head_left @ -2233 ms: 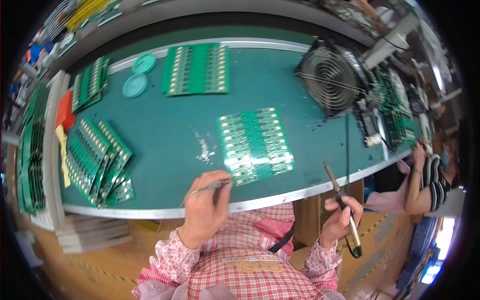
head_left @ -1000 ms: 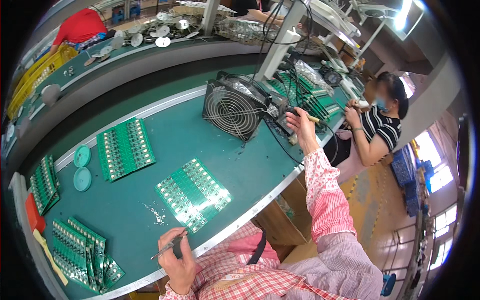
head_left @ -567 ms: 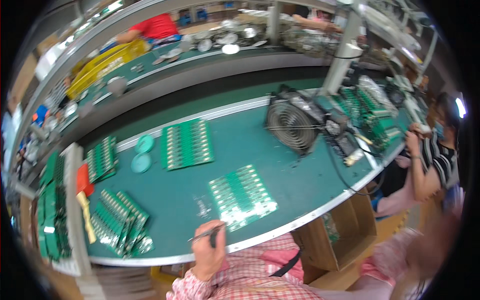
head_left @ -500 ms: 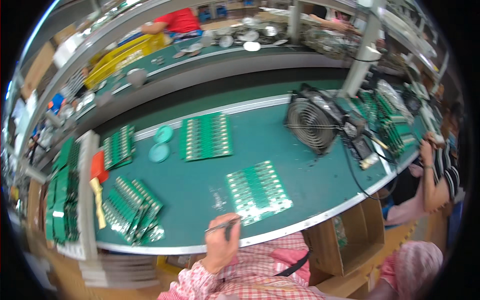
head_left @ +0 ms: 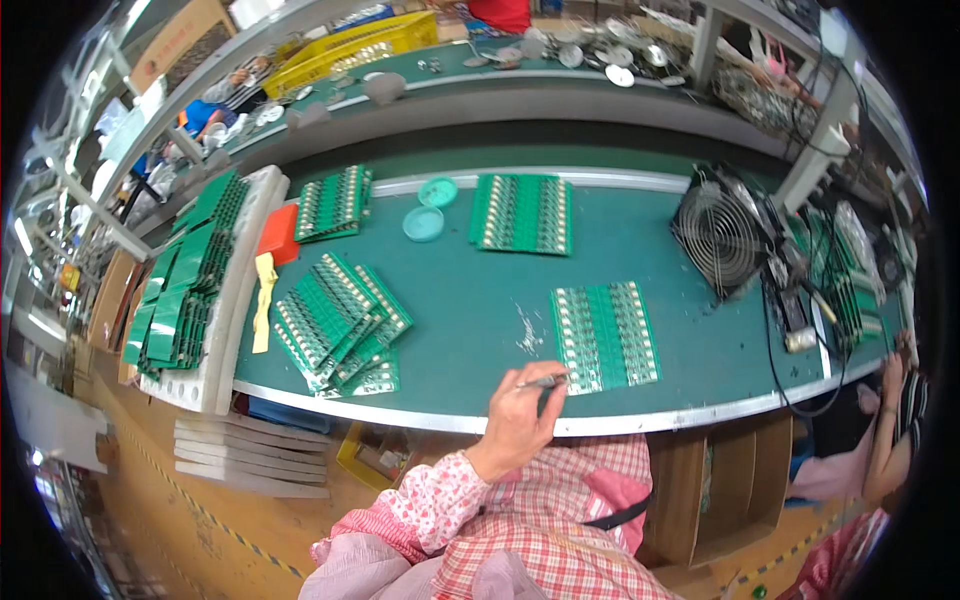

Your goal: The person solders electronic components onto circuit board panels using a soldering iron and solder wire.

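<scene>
Pinching slim tool point(head_left: 543, 382): left hand point(head_left: 518, 420) | contact with board point(head_left: 605, 335) unclear | right sleeve point(head_left: 848, 555) cropped, grip unseen

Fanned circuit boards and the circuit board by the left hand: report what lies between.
The head view shows scattered white scraps, nearer the circuit board by the left hand.

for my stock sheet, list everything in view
bench: one, green, centre
circuit panel: one, green, centre-right
board stacks: two, green, back
fanned boards: several, green, left
racked boards: many, green, far left
other boards: several, green, far right
round dishes: two, teal, back
flat piece: one, red-orange, left
strip: one, pale yellow, left
fan: one, black, back right
crate: one, yellow, behind bench
discs: many, pale, behind bench
box: one, brown, below right
foam sheets: several, white, below left
co-worker: one, dark clothing, far right
slim tool: one, metallic, left hand
left hand: one, bare, centre
</scene>
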`<action>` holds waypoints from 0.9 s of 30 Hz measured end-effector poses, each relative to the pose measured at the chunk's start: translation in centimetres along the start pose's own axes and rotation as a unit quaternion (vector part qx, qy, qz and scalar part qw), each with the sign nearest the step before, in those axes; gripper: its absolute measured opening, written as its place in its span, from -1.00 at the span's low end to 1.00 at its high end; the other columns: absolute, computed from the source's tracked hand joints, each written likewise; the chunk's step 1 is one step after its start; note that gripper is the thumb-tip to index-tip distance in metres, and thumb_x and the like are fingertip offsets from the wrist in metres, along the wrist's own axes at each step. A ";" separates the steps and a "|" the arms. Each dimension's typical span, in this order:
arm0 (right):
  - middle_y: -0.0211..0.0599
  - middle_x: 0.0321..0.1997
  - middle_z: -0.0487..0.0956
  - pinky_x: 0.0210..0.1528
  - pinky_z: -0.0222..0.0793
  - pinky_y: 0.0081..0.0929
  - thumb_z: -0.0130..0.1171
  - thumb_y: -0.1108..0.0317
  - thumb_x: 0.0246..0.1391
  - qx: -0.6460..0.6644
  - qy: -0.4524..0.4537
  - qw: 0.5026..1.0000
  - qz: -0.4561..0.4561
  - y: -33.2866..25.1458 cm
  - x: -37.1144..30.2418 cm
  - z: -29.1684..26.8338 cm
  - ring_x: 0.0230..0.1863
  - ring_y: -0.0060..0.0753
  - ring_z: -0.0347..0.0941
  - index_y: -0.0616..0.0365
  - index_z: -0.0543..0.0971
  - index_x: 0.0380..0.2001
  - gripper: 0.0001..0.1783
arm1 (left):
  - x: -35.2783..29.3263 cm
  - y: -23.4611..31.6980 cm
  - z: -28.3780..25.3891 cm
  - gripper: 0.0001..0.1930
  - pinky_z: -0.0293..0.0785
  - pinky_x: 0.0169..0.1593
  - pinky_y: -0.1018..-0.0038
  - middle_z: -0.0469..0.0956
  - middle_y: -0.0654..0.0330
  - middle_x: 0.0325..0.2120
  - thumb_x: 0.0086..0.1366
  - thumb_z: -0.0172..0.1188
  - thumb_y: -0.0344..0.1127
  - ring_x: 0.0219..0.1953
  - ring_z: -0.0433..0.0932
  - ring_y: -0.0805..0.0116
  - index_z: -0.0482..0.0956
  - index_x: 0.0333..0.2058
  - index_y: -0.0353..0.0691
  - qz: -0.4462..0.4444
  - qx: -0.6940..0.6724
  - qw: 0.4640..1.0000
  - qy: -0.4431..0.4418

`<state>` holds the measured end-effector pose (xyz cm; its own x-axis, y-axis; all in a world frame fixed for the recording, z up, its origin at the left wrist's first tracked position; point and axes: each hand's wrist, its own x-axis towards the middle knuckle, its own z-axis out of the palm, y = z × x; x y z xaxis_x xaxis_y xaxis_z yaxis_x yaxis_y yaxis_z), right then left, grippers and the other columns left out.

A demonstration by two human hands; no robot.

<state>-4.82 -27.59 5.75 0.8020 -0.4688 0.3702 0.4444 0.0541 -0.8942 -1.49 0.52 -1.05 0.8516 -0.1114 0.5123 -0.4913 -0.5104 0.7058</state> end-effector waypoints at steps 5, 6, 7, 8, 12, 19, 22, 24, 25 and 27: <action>-0.54 -0.37 0.45 -0.40 0.28 -0.58 0.14 0.25 0.24 -0.056 0.053 0.997 -0.014 0.4 -2.8 -1.6 -0.40 -0.57 0.37 0.11 0.52 -0.13 -0.78 | -0.8 -0.2 0.2 -0.83 0.47 -0.15 0.32 0.64 0.09 -0.23 0.21 0.26 -0.53 -0.24 0.62 0.11 0.61 -0.20 -0.28 -0.011 0.015 1.000 0.013; -0.53 -0.36 0.46 -0.39 0.28 -0.57 0.14 0.25 0.23 -0.063 0.054 0.996 -0.015 0.7 -3.0 -1.6 -0.39 -0.56 0.37 0.11 0.52 -0.12 -0.77 | -0.5 -0.2 0.3 -0.83 0.47 -0.15 0.32 0.64 0.09 -0.23 0.21 0.26 -0.53 -0.24 0.62 0.11 0.61 -0.20 -0.28 -0.011 0.018 1.000 0.013; -0.52 -0.36 0.46 -0.38 0.29 -0.56 0.14 0.25 0.23 -0.069 0.054 0.996 -0.015 0.9 -3.1 -1.5 -0.39 -0.55 0.38 0.12 0.52 -0.12 -0.77 | 0.0 -0.1 0.7 -0.81 0.46 -0.16 0.32 0.64 0.09 -0.23 0.20 0.27 -0.53 -0.25 0.61 0.12 0.60 -0.19 -0.28 0.003 0.012 1.000 0.009; -0.52 -0.35 0.46 -0.37 0.29 -0.55 0.15 0.25 0.23 -0.078 0.051 0.996 -0.013 1.0 -3.4 -1.6 -0.38 -0.54 0.38 0.12 0.52 -0.12 -0.76 | 0.1 0.1 0.9 -0.80 0.46 -0.17 0.32 0.64 0.09 -0.23 0.20 0.27 -0.53 -0.26 0.61 0.13 0.59 -0.17 -0.28 0.013 0.006 1.000 0.005; -0.49 -0.33 0.48 -0.34 0.31 -0.52 0.16 0.24 0.21 -0.127 0.037 0.991 -0.018 0.1 -4.2 -2.5 -0.35 -0.50 0.40 0.13 0.51 -0.11 -0.74 | -0.3 0.1 0.7 -0.78 0.45 -0.17 0.32 0.62 0.11 -0.24 0.19 0.27 -0.54 -0.27 0.59 0.17 0.57 -0.17 -0.26 0.024 0.022 0.999 0.002; -0.45 -0.29 0.50 -0.28 0.34 -0.46 0.17 0.23 0.18 -0.206 0.078 0.970 -0.101 -0.6 -1.9 -4.1 -0.31 -0.43 0.42 0.15 0.51 -0.09 -0.71 | -0.4 0.2 0.4 -0.80 0.48 -0.16 0.32 0.63 0.11 -0.24 0.18 0.28 -0.55 -0.27 0.59 0.14 0.59 -0.20 -0.27 0.028 0.023 0.999 -0.013; -0.43 -0.27 0.51 -0.26 0.36 -0.44 0.18 0.23 0.17 -0.241 0.107 0.961 -0.088 -0.5 -4.4 -4.7 -0.29 -0.40 0.43 0.15 0.51 -0.09 -0.69 | -0.2 0.4 0.3 -0.80 0.47 -0.17 0.34 0.63 0.09 -0.25 0.18 0.27 -0.55 -0.26 0.59 0.12 0.59 -0.20 -0.28 0.033 0.031 0.999 -0.009; -0.42 -0.26 0.52 -0.24 0.37 -0.42 0.19 0.23 0.16 -0.266 0.125 0.953 -0.074 -1.0 -6.4 -5.1 -0.28 -0.38 0.44 0.16 0.51 -0.08 -0.68 | -0.1 0.3 -0.5 -0.80 0.47 -0.17 0.32 0.64 0.08 -0.24 0.19 0.26 -0.56 -0.25 0.60 0.10 0.59 -0.19 -0.28 0.034 0.051 0.998 -0.002; -0.41 -0.25 0.53 -0.23 0.37 -0.41 0.19 0.23 0.16 -0.276 0.132 0.949 -0.068 -1.2 -7.3 -5.1 -0.27 -0.37 0.45 0.16 0.51 -0.08 -0.68 | -0.5 0.5 -0.7 -0.81 0.47 -0.17 0.31 0.64 0.08 -0.24 0.19 0.26 -0.56 -0.25 0.60 0.09 0.59 -0.19 -0.28 0.032 0.054 0.998 -0.006; -0.40 -0.24 0.53 -0.22 0.38 -0.39 0.19 0.22 0.15 -0.287 0.144 0.944 -0.075 -1.1 -7.2 -4.6 -0.26 -0.35 0.45 0.17 0.51 -0.08 -0.67 | 0.0 0.6 -0.2 -0.81 0.47 -0.19 0.32 0.64 0.08 -0.24 0.19 0.26 -0.57 -0.26 0.60 0.10 0.59 -0.20 -0.28 0.036 0.041 0.999 -0.005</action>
<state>-12.95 -28.31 2.89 0.5696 -0.6576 0.4931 0.1877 -0.4800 -0.8569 -1.77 0.36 -0.54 0.8162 -0.1582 0.5556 -0.5355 -0.5683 0.6248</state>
